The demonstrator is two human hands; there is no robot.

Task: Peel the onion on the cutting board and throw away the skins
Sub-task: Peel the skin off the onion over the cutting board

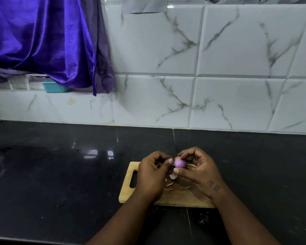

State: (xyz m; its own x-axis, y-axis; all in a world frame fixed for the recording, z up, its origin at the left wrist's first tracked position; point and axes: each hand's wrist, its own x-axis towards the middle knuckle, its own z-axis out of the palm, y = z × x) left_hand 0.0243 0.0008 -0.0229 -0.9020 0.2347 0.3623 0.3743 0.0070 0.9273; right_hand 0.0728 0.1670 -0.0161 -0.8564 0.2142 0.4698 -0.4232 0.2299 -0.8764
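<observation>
A small purple onion [180, 163] is held just above the wooden cutting board [129, 174], pinched between both hands. My right hand [200, 172] grips it from the right with thumb and fingers. My left hand [152, 175] touches its left side with the thumb tip. A pale strip of skin [173, 176] hangs under the onion. Loose brown skins [170, 185] lie on the board below the hands.
The board has a handle slot [133, 179] at its left end and lies on a dark glossy counter [60, 174]. A marbled tile wall [201, 76] rises behind. A purple cloth [42, 41] hangs at upper left over a teal container [54, 87]. Skin crumbs [202, 220] lie before the board.
</observation>
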